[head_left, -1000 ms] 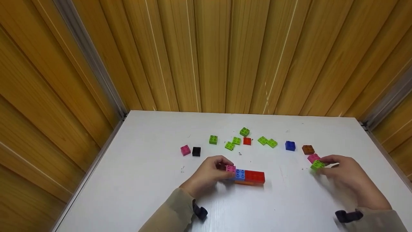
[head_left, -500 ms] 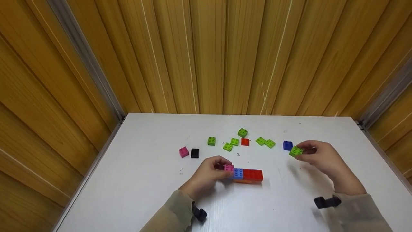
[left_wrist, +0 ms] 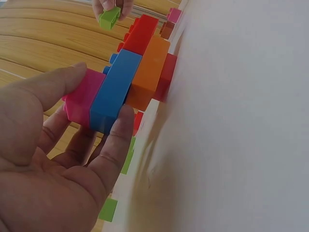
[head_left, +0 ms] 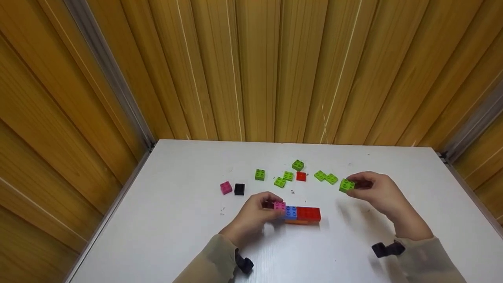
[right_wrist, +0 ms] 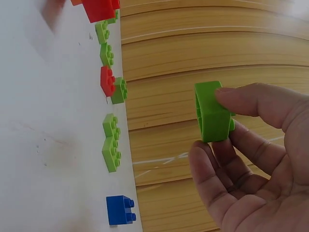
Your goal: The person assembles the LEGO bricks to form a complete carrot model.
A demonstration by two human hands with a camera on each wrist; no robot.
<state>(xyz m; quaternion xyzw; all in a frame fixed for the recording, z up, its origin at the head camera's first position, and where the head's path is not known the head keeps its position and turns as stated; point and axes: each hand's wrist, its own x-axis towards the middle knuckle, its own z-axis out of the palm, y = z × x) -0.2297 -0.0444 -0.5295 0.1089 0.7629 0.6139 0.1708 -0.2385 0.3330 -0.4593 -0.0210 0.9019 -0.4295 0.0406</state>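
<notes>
Nearest, the left hand (head_left: 253, 217) pinches the pink end brick (head_left: 279, 205) of a brick assembly (head_left: 302, 214), thumb and fingers on opposite sides. A light blue brick (head_left: 291, 212) and a long red brick (head_left: 309, 213) continue its top, with an orange brick (left_wrist: 148, 72) below. Whether its underside touches the desk (head_left: 165, 228) is hard to tell.

Ahead and to the right, the right hand (head_left: 375, 194) pinches a green brick (head_left: 346, 185) between thumb and fingers, raised above the desk, studs upward.

All these look like hard plastic: light, stiff, smooth and unlikely to break. The green brick is best held by its flat side walls, leaving studs and hollow underside free. The assembly should be steadied close to its joints, since levering on the overhanging pink end could part them.

Open room lies between the hands and to the right of the assembly. Farther off, a pink loose brick (head_left: 226, 187), a black brick (head_left: 239, 189), scattered green pieces (head_left: 259, 174) and a red piece (head_left: 301, 176) narrow the room toward the desk's back edge, with the wood-grain wall (head_left: 257, 78) behind it.
</notes>
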